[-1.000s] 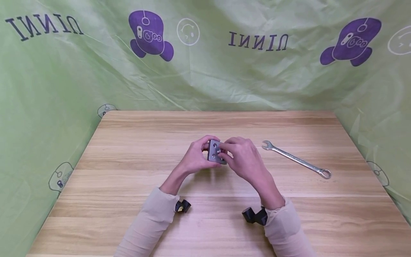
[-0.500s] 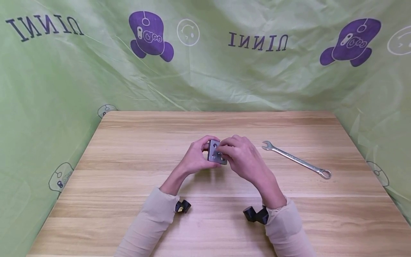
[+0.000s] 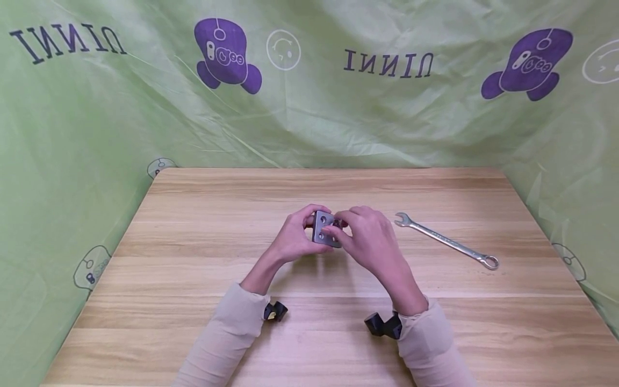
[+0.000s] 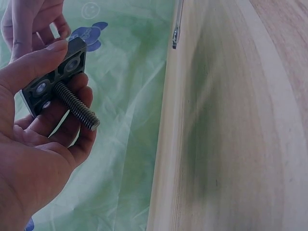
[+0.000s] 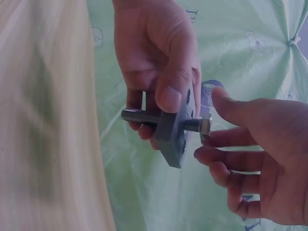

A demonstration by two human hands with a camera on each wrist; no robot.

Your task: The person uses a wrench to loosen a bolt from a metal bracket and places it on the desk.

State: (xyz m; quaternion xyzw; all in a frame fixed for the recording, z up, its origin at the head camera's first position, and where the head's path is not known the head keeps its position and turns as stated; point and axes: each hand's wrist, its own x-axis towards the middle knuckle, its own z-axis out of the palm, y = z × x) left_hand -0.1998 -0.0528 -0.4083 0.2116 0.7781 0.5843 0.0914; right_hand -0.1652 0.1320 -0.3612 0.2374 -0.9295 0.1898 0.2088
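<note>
My left hand (image 3: 294, 236) grips a square grey metal plate (image 3: 317, 230) with several holes, thumb on one edge and fingers on the opposite one. Through the plate's middle runs a bolt (image 4: 77, 107), its threaded shank sticking out well beyond the side facing the left wrist. On the other side, in the right wrist view, the bolt head (image 5: 206, 126) stands off the plate with some thread showing between. My right hand (image 5: 279, 154) is at that head: the thumb is lifted clear of it, the index finger lies against it, and the other fingers are loosely bent.
A combination wrench (image 3: 447, 240) lies slanted on the wooden table (image 3: 309, 344), right of my hands. Green printed cloth (image 3: 309, 118) hangs behind the table and along both sides. Black camera mounts (image 3: 383, 325) sit at both wrists.
My right fingers first pinched the bolt head and turned upward; now the thumb has come down and away from the index finger. The left hand and plate stay put, as does the wrench.
</note>
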